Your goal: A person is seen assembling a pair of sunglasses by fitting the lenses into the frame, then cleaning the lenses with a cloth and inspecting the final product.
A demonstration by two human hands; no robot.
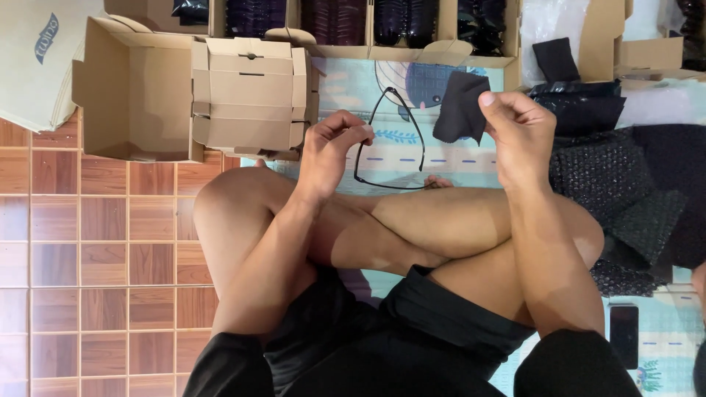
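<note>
My left hand (332, 145) pinches a pair of black thin-framed glasses (390, 140) by one side and holds them above my crossed legs. A small black cloth (460, 109) hangs from the fingertips of my right hand (517, 132), just right of the glasses. The cloth and the glasses look close but apart. I sit cross-legged on a patterned play mat (353, 84).
Folded cardboard boxes (250, 95) stack beside an open carton (132, 95) at the upper left. Compartments of dark packed items (334, 18) line the top. Black bubble wrap (618, 176) lies right. A phone (624, 334) rests lower right. Wooden tile floor (95, 257) spreads left.
</note>
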